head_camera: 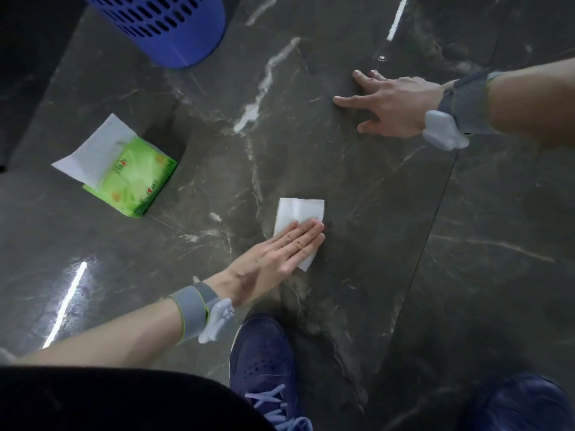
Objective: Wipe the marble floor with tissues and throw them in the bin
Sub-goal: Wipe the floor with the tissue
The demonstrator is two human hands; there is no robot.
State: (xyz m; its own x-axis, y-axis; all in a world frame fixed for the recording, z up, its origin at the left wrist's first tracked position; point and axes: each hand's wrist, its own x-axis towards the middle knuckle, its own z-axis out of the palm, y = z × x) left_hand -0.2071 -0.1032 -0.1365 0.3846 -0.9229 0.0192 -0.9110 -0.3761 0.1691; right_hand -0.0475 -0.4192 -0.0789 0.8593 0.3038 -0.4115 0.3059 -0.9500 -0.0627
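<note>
A folded white tissue (298, 214) lies flat on the dark veined marble floor (357, 188) in the middle of the view. My left hand (280, 253) presses on its near half with straight fingers held together. My right hand (392, 102) rests on the floor farther away to the right, fingers spread, holding nothing. A blue perforated bin (174, 26) stands at the top left. A green tissue pack (133, 178) lies on the floor at the left, with a white tissue (93, 150) sticking out of it.
My dark blue shoes stand close below the tissue, one (264, 365) at bottom centre, one (516, 402) at bottom right. A tile joint (435, 219) runs diagonally at the right. Black clothing (109, 399) fills the bottom left corner. A dark wall (28, 57) borders the left.
</note>
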